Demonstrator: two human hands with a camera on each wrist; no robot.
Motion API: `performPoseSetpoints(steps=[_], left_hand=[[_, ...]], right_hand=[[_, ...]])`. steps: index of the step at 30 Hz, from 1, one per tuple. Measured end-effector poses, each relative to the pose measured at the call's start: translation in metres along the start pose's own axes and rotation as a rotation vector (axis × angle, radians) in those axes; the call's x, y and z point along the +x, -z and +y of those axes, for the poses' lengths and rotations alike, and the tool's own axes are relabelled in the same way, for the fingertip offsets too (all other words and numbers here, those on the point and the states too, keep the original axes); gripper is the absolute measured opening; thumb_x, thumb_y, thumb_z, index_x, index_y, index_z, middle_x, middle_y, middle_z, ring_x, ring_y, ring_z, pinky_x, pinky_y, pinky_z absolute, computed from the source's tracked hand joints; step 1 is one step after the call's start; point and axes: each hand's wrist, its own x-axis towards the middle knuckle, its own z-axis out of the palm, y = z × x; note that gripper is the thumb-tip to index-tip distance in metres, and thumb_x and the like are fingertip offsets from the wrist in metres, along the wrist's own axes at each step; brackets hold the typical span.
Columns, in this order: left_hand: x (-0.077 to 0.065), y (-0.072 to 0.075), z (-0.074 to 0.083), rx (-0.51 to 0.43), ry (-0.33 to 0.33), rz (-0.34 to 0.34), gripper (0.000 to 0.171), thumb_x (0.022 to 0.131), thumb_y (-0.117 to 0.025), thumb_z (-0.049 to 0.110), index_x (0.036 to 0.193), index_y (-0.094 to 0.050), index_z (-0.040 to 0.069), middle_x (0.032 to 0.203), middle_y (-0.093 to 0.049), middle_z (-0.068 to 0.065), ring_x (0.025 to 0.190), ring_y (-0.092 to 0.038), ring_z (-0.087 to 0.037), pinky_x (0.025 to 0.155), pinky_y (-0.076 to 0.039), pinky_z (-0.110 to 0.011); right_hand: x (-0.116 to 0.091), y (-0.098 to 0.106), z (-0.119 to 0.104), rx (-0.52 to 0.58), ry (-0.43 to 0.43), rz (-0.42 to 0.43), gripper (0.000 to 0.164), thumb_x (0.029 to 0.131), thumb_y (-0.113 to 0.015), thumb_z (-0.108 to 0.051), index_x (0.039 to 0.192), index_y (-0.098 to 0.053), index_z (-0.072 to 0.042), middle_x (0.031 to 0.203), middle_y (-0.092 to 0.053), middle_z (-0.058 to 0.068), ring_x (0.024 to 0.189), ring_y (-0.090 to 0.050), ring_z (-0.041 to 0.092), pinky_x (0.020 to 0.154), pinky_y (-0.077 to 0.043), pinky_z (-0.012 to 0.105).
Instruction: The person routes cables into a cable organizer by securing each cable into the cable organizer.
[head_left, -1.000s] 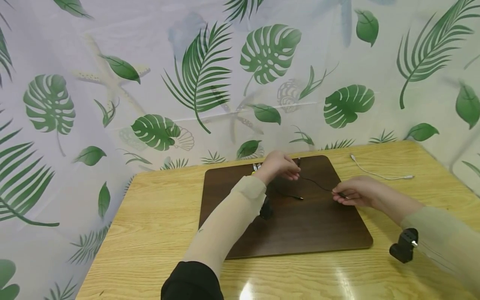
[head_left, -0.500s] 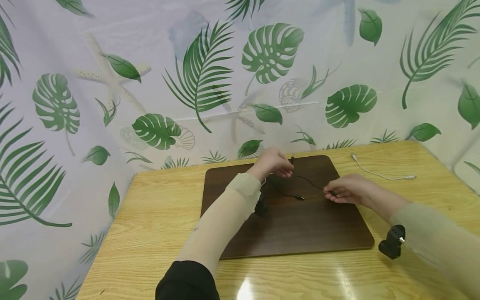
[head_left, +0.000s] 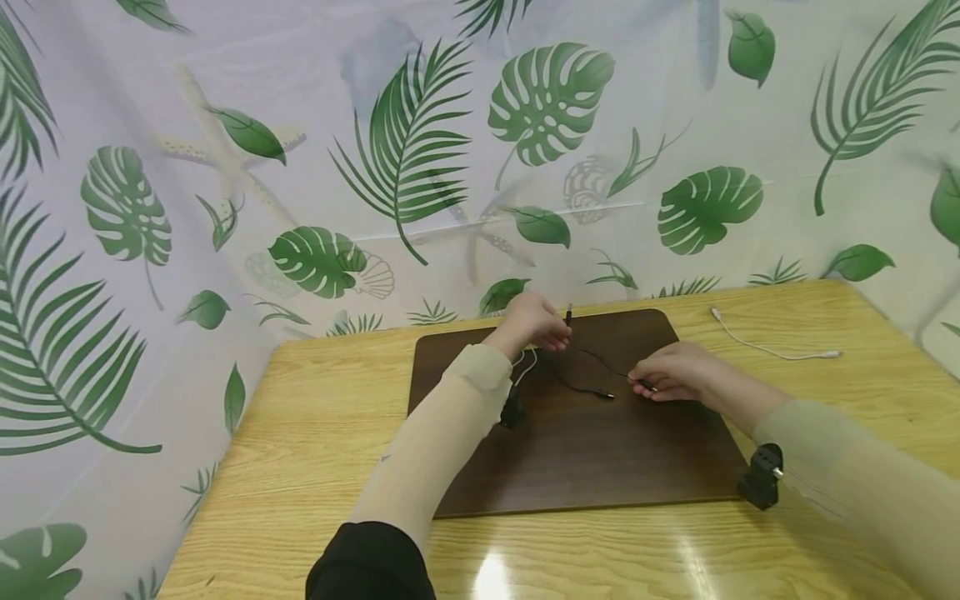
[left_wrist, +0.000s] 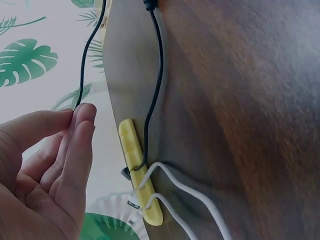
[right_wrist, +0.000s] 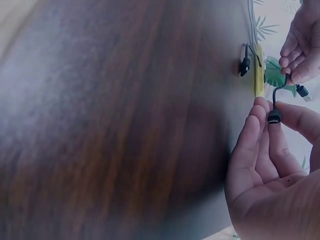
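Between my hands runs a thin black USB cable (head_left: 602, 361), sagging slightly over a dark brown board. My left hand (head_left: 534, 322) pinches it near one end between thumb and fingertips; that USB plug (right_wrist: 303, 92) pokes out beyond the fingers. Thumb and fingers of my right hand (head_left: 670, 372) hold the other end, where a small black connector (right_wrist: 274, 117) shows. By the left hand, a yellow cable holder (left_wrist: 129, 138) sits along the board's far edge. One more black cable (left_wrist: 159, 60) and two white cables (left_wrist: 192, 191) pass through its slots.
The dark board (head_left: 600, 462) lies on a light wooden table (head_left: 322, 450). To the right of the board is a loose white cable (head_left: 776, 354). A leaf-patterned cloth (head_left: 450, 167) hangs behind the table.
Both hands have shifted left with the black cable, the right one moving further in over the board. The USB plug now stands up beyond the left fingers, and white cables show beside the left wrist.
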Motion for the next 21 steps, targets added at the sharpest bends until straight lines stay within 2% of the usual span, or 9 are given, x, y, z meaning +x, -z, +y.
performPoseSetpoints(steps=[5,9,16,21], left_hand=[[0.001,0.002,-0.002,0.009,0.014,0.038,0.011,0.097,-0.073,-0.003,0.099,-0.08,-0.012,0.101,-0.08,-0.027,0.092,-0.081,-0.037,0.088,-0.066,-0.044],[0.001,0.003,-0.005,0.021,0.021,0.062,0.01,0.096,-0.072,-0.004,0.098,-0.08,-0.012,0.1,-0.08,-0.026,0.096,-0.08,-0.039,0.087,-0.066,-0.043],[0.007,0.004,-0.013,0.147,0.039,0.118,0.01,0.096,-0.074,-0.001,0.095,-0.082,-0.007,0.096,-0.082,-0.021,0.092,-0.081,-0.033,0.083,-0.067,-0.038],[0.007,0.007,-0.016,0.185,0.06,0.142,0.01,0.095,-0.076,0.003,0.089,-0.083,-0.002,0.089,-0.083,-0.015,0.084,-0.082,-0.028,0.077,-0.067,-0.034]], right_hand=[[0.006,-0.006,-0.002,-0.028,0.019,0.016,0.029,0.1,-0.065,-0.012,0.118,-0.073,0.01,0.076,-0.076,-0.008,0.07,-0.07,0.0,0.066,-0.06,0.017],[0.01,-0.011,-0.004,-0.056,0.042,0.034,0.032,0.099,-0.065,-0.011,0.118,-0.071,0.014,0.075,-0.076,-0.007,0.068,-0.07,0.002,0.066,-0.06,0.018],[0.013,-0.02,-0.012,-0.154,0.073,0.064,0.032,0.103,-0.061,-0.011,0.117,-0.073,0.015,0.076,-0.076,-0.007,0.067,-0.067,0.003,0.065,-0.059,0.02],[0.013,-0.029,-0.019,-0.193,0.078,0.081,0.03,0.101,-0.063,-0.01,0.113,-0.075,0.015,0.074,-0.076,-0.006,0.066,-0.066,0.003,0.065,-0.059,0.02]])
